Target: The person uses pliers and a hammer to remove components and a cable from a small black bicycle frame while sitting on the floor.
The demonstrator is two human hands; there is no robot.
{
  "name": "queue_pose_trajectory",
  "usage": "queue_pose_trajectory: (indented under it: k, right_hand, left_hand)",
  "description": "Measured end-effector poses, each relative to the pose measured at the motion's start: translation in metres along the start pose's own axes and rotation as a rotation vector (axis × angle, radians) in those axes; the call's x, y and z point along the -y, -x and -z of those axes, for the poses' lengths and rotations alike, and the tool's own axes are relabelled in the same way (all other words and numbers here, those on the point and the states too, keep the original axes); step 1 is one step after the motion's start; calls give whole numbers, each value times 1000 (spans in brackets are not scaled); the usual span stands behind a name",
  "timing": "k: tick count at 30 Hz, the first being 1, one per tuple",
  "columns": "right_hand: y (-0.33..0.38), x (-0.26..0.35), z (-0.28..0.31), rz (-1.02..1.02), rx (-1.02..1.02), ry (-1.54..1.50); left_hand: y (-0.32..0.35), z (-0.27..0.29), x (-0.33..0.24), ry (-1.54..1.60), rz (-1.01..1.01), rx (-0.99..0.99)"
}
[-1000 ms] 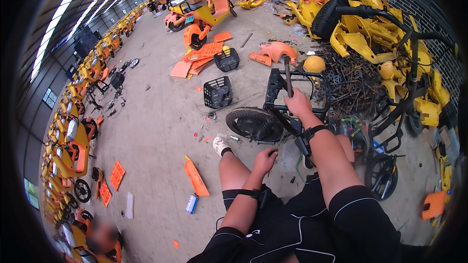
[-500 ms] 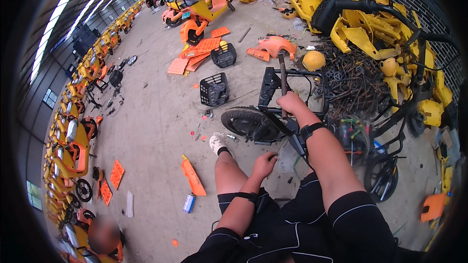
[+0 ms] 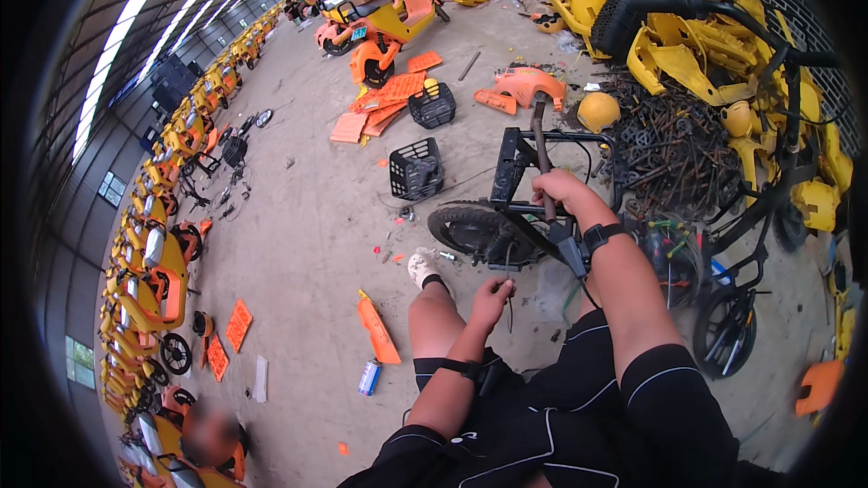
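Plainly, the right hand [image 3: 562, 190] is closed around a dark upright bar [image 3: 540, 155] that rises from a stripped black bike frame [image 3: 524, 208], its grip wrapped fully about the bar with the wrist, banded by a dark watch, angled down toward the knee; the left hand [image 3: 493, 294] is closed more loosely, pinched on a thin dark cable [image 3: 508, 312] that hangs from its fingers just above the left thigh, though what the cable runs to cannot be told; the frame lies low on the concrete floor [image 3: 307, 217] in front of the seated person, with its small front wheel [image 3: 470, 228] still fitted and lying to the left, touching the ground; the bodywork appears already removed from it, since no coloured panels are seen on the frame, while the wheel, the bar and some wiring are judged still to be taken off, so the stripping seems well begun but not finished; a black basket [image 3: 417, 168] stands near the wheel, and a second one [image 3: 432, 105] farther off beside stacked orange panels [image 3: 384, 99]; a heap of rusty metal parts [image 3: 674, 140] and piled yellow shells [image 3: 714, 45] lie to the right; an orange strip [image 3: 378, 330] and a small blue can [image 3: 369, 377] lie on the floor to the left of the knee; rows of orange and yellow bikes [image 3: 158, 253] line the far left wall.
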State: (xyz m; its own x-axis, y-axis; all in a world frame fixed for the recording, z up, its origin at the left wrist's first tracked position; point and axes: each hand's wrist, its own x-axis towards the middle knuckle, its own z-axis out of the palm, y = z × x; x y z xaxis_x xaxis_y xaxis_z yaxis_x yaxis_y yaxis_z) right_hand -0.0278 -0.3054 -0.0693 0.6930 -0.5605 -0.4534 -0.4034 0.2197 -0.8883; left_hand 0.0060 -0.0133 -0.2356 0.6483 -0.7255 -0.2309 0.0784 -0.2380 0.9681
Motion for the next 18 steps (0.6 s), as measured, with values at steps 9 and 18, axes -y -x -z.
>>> queue_pose_trajectory:
  k: [9,18]
  right_hand:
    - [7,-11,21,117,106,-408]
    - [9,-22,31,171,94,-514]
  left_hand:
    - [30,14,-68,453,-43,-160]
    - [38,26,-172,249,-402,-132]
